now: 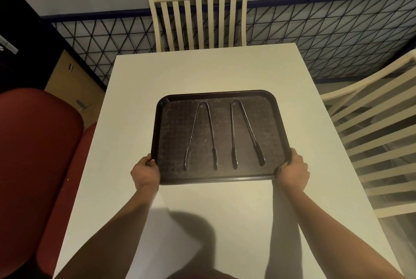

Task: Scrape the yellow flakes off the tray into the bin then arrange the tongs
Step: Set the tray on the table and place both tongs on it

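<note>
Tray (273,121) sits mid-table (202,71), long axis across the table, w/ its near edge toward the person. Left hand (145,173) grips the tray's near-left corner, fingers curled over the rim; right hand (292,171) grips the near-right corner the same way. 2 pairs of tongs on the tray, side by side, apart: left tongs (201,134) and right tongs (245,132), hinges at the far edge, tips at the near edge, so their long axes run away from the hands. No yellow flakes visible, bin not in view. Judgement: tongs look arranged, each hand equally near its pair; next move is prob just letting go or nudging the tray square.
</note>
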A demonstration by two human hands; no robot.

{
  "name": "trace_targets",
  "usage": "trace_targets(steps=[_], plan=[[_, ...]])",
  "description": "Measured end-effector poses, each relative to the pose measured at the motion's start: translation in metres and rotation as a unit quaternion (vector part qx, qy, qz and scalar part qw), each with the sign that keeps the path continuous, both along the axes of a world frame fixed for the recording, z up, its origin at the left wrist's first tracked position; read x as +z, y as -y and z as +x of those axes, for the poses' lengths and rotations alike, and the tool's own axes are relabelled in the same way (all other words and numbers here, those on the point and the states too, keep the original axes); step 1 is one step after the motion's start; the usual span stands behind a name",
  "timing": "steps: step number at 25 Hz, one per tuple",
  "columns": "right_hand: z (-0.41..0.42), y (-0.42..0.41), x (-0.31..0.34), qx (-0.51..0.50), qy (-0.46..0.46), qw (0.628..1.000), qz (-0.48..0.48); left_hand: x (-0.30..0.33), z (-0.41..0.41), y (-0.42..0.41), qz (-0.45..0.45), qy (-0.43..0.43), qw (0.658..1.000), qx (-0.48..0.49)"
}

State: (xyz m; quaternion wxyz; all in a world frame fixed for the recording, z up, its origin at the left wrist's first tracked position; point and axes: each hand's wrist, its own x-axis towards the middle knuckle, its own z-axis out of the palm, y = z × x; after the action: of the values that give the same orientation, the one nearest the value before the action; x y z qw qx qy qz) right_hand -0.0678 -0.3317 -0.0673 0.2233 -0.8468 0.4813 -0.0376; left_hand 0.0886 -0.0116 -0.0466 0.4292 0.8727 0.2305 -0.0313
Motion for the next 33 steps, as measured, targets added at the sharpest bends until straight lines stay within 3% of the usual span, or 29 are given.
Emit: trace_targets(steps=[11, 14, 17, 20, 24, 33], plan=[[-0.003, 0.002, 0.004, -0.017, 0.015, 0.999, 0.033, 0.005, -0.004, -0.003, 0.038, -0.027, 0.997, -0.053], [0.000, -0.007, 0.014, -0.001, 0.041, 0.999, -0.024, 0.013, -0.012, 0.007, 0.115, 0.052, 0.987, -0.096], [0.007, -0.025, 0.022, 0.078, 0.083, 0.993, -0.029, 0.020, -0.023, 0.030, 0.054, 0.107, 0.971, -0.206], [0.016, -0.043, 0.027, 0.115, 0.084, 0.990, 0.003, 0.023, -0.030, 0.049, 0.015, 0.063, 0.964, -0.258], [0.024, -0.051, 0.028, 0.099, 0.042, 0.993, 0.050, 0.020, -0.032, 0.056, 0.009, 0.016, 0.971, -0.239], [0.018, -0.052, 0.030, 0.081, 0.101, 0.987, 0.093, 0.021, -0.028, 0.064, -0.032, -0.013, 0.977, -0.208]])
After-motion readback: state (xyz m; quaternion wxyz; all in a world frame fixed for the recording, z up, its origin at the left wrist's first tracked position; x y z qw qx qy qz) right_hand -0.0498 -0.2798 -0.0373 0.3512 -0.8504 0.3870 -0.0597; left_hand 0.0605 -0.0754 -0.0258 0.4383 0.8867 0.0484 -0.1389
